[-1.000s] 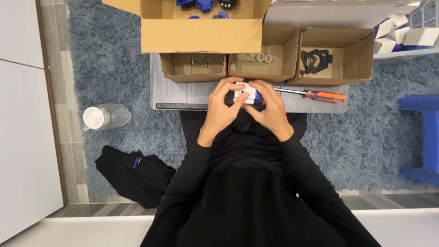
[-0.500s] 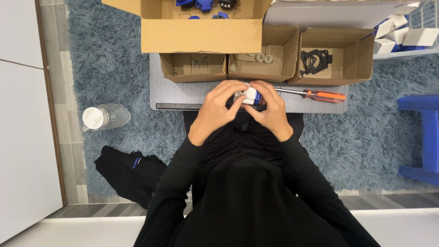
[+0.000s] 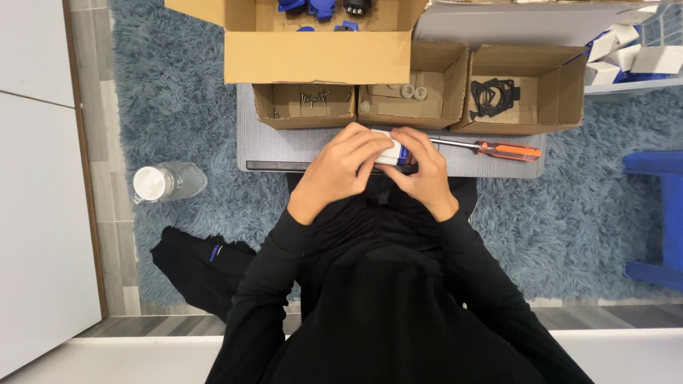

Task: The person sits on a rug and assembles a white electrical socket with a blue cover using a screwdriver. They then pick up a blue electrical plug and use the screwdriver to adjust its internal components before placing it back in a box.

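Since half a second ago the left elbow has drawn inward and the left hand [image 3: 340, 171] has slid further over the piece, covering more of its top; the right hand has barely shifted.

Between both hands sits a small white and blue part [image 3: 393, 151], held just above the near edge of the grey table [image 3: 277, 146]. Its long axis runs left to right, with the blue end towards the right hand [image 3: 425, 174]. The left hand's fingers are curled closed over the white end from above; the right hand's fingers pinch the blue end from below and the side. Both hands touch the part, so neither is nearer.

Just right of the part, an orange-handled screwdriver [image 3: 491, 148] lies on the table, shaft pointing at the hands. Beyond it stand three open cardboard boxes: one with screws [image 3: 304, 105], one with small round pieces [image 3: 411, 99], one with black gaskets [image 3: 518, 96]. A larger carton [image 3: 316, 55] with blue parts sits behind them.

Around the table lies a shaggy blue-grey rug [image 3: 178, 99], with a clear plastic bottle [image 3: 165, 183] and a black garment [image 3: 199, 267] to the left, and a blue stool [image 3: 658, 213] to the right.
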